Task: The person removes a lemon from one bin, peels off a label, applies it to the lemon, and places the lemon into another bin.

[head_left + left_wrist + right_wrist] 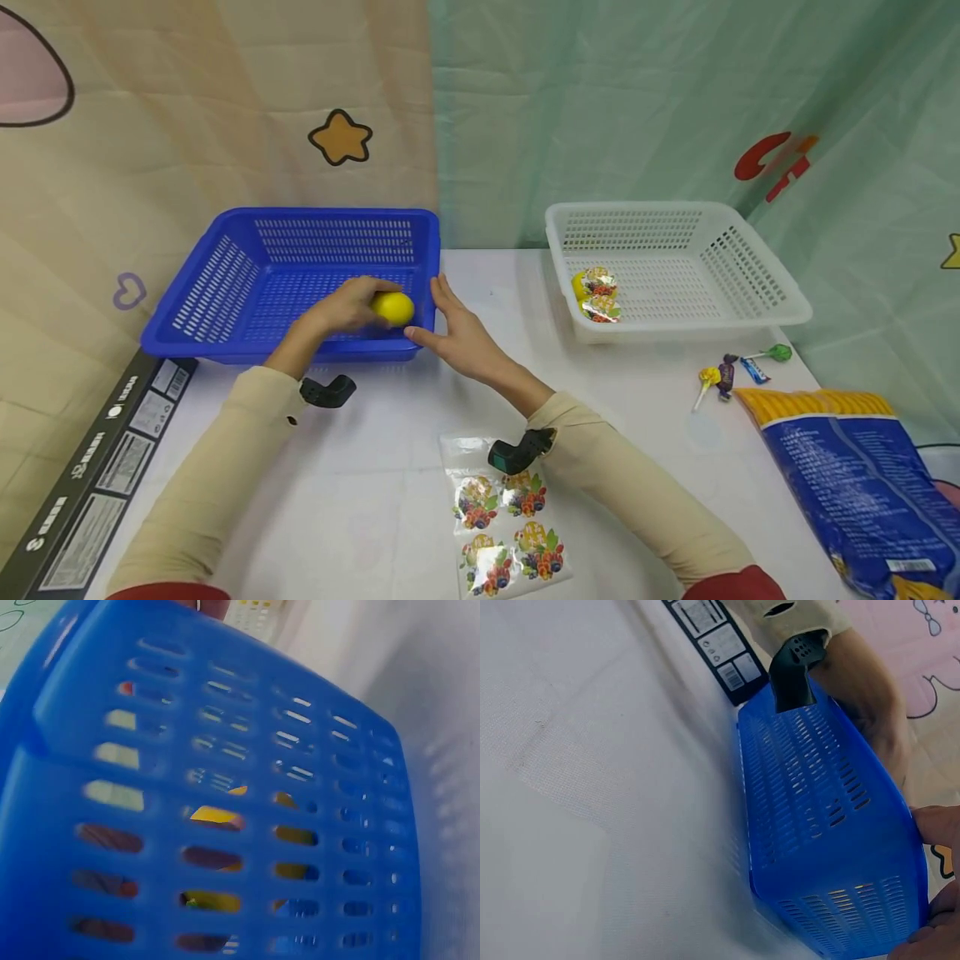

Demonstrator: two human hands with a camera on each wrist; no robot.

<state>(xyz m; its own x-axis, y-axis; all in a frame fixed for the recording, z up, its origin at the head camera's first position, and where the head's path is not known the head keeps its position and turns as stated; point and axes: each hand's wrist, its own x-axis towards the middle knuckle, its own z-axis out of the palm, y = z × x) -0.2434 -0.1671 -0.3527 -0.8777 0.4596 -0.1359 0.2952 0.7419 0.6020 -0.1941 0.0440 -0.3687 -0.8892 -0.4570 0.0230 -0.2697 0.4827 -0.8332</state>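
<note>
My left hand [348,307] reaches over the near side of the blue basket [210,348] and grips a smooth yellow ball [393,309] low in its right part. In the left wrist view, bits of yellow show through the slots of the basket wall [262,787], which hides most of that hand. My right hand [468,340] rests at the basket's near right corner, fingers straight along the right rim and thumb spread toward the near edge. In the right wrist view its fingers [935,825] touch the blue rim.
A white basket [690,325] holds fruit-printed packets [600,296] and something yellow. More printed packets [510,533] lie on the table below my right wrist. Lollipops [708,379] and wrapped candies [726,377] lie near a blue bag [862,483]. A long black box [97,467] lies left.
</note>
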